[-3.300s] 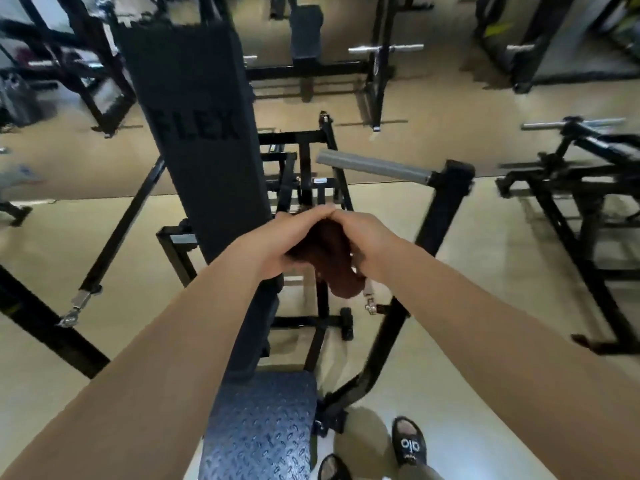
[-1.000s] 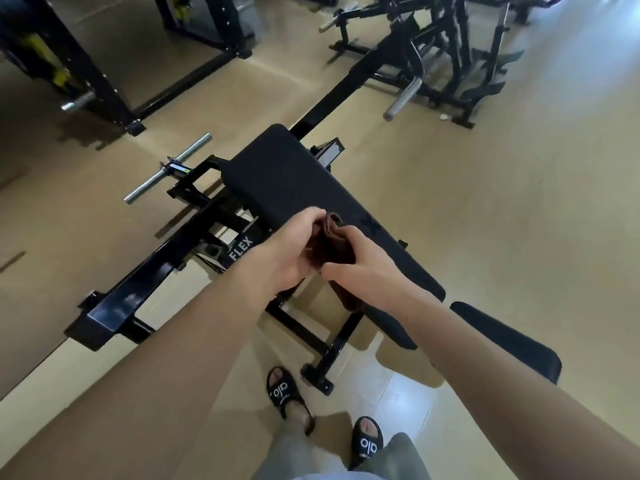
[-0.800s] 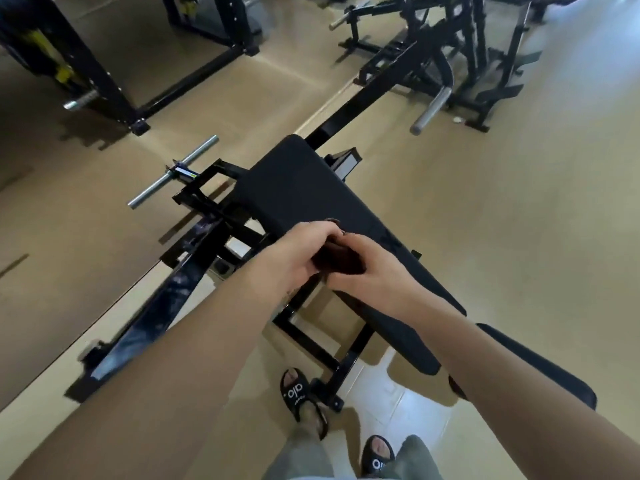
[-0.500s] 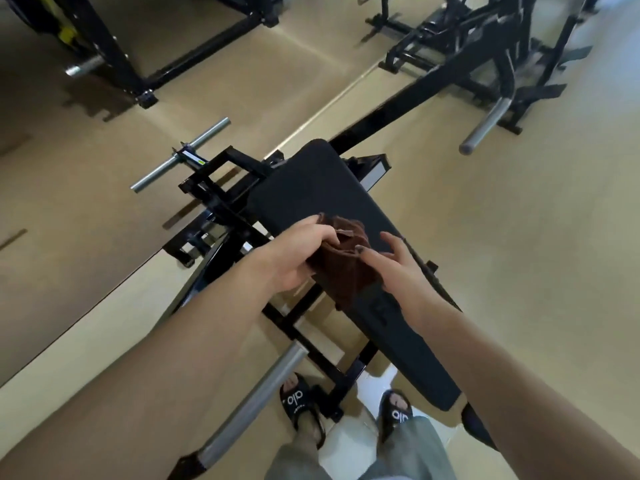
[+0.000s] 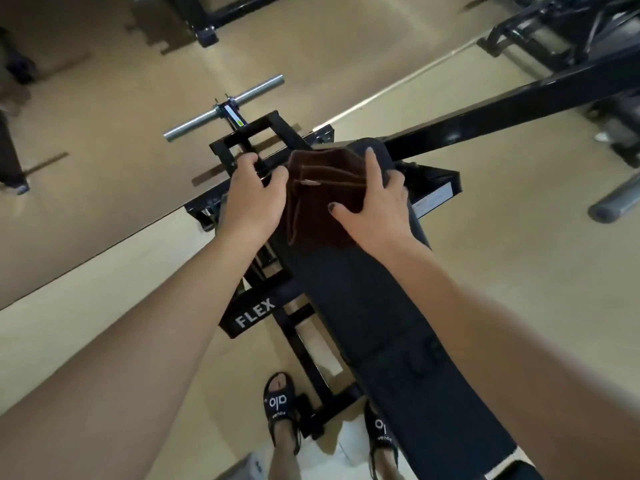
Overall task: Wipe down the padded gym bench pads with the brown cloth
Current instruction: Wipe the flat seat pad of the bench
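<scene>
We have a single wide-angle view, worn on the person's head and aimed steeply down and forward. It sits close above the bench pad [image 5: 374, 306], which runs from the lower right corner up to mid-frame, with both forearms reaching in from the bottom corners. Directly beneath us are the sandalled feet [image 5: 278, 403]. The frame edges bend, and the far machines [image 5: 568, 36] at top right look blurred, so their layout is uncertain.
</scene>
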A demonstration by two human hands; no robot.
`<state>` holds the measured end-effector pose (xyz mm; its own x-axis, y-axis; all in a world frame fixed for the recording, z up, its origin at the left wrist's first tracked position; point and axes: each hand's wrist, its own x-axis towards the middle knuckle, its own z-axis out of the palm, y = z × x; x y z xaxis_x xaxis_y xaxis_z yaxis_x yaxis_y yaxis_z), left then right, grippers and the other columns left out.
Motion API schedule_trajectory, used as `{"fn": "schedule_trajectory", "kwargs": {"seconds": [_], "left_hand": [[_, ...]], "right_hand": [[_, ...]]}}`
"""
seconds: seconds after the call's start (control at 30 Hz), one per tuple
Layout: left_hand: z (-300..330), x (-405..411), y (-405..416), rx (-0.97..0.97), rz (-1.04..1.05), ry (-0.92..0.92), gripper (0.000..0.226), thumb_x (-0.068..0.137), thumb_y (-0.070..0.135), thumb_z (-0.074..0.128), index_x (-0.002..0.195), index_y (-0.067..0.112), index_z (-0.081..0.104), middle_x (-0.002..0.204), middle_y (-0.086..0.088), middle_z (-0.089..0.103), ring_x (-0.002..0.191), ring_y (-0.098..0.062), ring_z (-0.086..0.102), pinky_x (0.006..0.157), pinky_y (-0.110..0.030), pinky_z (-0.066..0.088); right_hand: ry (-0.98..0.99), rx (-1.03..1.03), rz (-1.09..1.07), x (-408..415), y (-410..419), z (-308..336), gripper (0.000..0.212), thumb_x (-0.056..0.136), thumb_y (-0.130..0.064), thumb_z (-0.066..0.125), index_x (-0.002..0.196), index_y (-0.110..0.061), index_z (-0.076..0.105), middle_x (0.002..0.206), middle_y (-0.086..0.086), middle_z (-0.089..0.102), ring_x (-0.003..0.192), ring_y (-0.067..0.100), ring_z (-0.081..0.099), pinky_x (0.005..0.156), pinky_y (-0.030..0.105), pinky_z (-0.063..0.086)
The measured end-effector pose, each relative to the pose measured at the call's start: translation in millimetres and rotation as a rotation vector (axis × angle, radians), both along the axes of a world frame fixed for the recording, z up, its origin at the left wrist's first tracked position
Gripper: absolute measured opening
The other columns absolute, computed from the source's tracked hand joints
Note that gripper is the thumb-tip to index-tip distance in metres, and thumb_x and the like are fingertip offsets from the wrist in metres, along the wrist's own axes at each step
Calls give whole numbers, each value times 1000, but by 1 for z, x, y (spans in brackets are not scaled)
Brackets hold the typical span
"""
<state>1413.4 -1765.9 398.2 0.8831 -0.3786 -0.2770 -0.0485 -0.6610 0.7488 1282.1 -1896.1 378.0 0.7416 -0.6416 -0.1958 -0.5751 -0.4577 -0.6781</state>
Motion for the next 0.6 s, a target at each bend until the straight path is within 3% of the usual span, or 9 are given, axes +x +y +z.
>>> {"fn": "schedule_trajectory", "kwargs": {"seconds": [0.07, 0.1, 0.17, 0.23, 0.3, 0.4, 0.5, 0.6], "left_hand": [[-29, 17, -10, 85, -17, -72, 65, 98, 55, 41, 156, 28, 32, 158, -2, 41, 143, -25, 41, 115, -51, 37], [-41, 20, -16, 101, -34, -85, 59, 101, 53, 38, 154, 26, 38, 154, -3, 47, 141, -24, 45, 114, -48, 39], [-62, 22, -30, 146, 30, -119, 43, 107, 47, 32, 123, 23, 64, 117, -1, 69, 116, -21, 62, 91, -36, 47], [-77, 21, -37, 139, 170, -260, 50, 108, 44, 30, 82, 22, 67, 77, 6, 65, 80, -16, 66, 66, -27, 40], [-87, 20, -35, 73, 231, -341, 55, 108, 43, 29, 79, 19, 70, 71, 6, 66, 69, -12, 63, 63, -25, 40], [-90, 21, -32, 32, 245, -344, 59, 107, 43, 27, 86, 17, 75, 74, 4, 70, 70, -12, 65, 69, -29, 49], [-87, 20, -35, 44, 261, -346, 53, 106, 39, 31, 91, 21, 78, 72, 4, 68, 70, -15, 63, 68, -31, 48], [-89, 20, -33, 37, 251, -354, 49, 105, 37, 33, 92, 24, 78, 70, 7, 65, 70, -16, 62, 65, -32, 47]], "right_hand": [[72, -354, 129, 19, 4, -20, 81, 100, -51, 56, 165, -37, 9, 170, 15, 14, 157, 36, 13, 129, 54, 16], [56, -438, 207, 25, 8, -32, 73, 103, -52, 47, 165, -38, 11, 172, 14, 11, 159, 36, 7, 130, 56, 11], [42, -511, 304, 31, 14, -54, 62, 108, -54, 33, 165, -41, 11, 174, 12, 5, 161, 35, -2, 129, 58, 7], [66, -574, 312, 33, 15, -71, 59, 109, -56, 27, 165, -42, 12, 174, 13, 3, 161, 36, -5, 129, 58, 4], [63, -625, 311, 38, 13, -78, 59, 109, -57, 27, 164, -42, 17, 173, 15, 7, 160, 39, -1, 129, 59, 3], [-45, -704, 362, 45, -4, -77, 53, 109, -53, 33, 160, -39, 36, 167, 19, 27, 157, 43, 15, 128, 59, 8], [-146, -731, 417, 51, -39, -75, 45, 109, -44, 42, 151, -32, 53, 156, 16, 47, 152, 39, 33, 127, 55, 17], [-165, -748, 340, 60, -58, -75, 41, 108, -40, 44, 142, -26, 62, 146, 14, 56, 145, 37, 43, 127, 53, 21]]}}
